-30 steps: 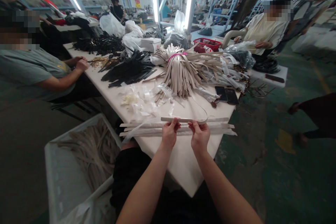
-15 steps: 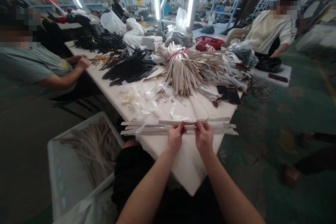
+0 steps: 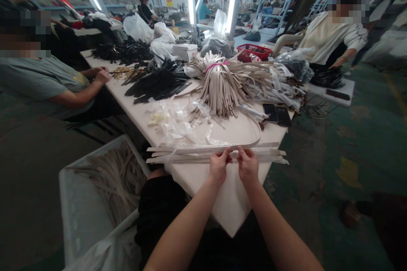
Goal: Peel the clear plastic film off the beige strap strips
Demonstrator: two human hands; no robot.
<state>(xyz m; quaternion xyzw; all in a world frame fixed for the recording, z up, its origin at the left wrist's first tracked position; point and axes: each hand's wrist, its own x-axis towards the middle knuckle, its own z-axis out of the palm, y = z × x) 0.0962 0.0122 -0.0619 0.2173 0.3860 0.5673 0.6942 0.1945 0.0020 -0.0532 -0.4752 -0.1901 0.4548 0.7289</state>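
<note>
A long beige strap [image 3: 201,149] runs through both my hands above the near end of the table. My left hand [image 3: 219,166] pinches it between thumb and fingers. Close beside it, my right hand [image 3: 248,164] is closed on the same strap. To the right the strap bends in a loop and curves back toward a large beige strap bundle [image 3: 219,87] tied with a pink band. Under my hands several flat straps [image 3: 267,152] lie crosswise, partly in clear plastic. Crumpled clear wrapping [image 3: 171,120] lies just beyond them.
Black straps [image 3: 159,82] heap up at the table's left. A red basket [image 3: 254,52] and dark phone-like objects [image 3: 276,114] are to the right. At lower left stands a white bin [image 3: 65,203] with straps inside. Co-workers sit on both sides; a person's foot [image 3: 349,214] shows at right.
More strap now extends left of my hands, and its loop on the right has grown wider. My left hand has shifted slightly right, closer to my right hand.
</note>
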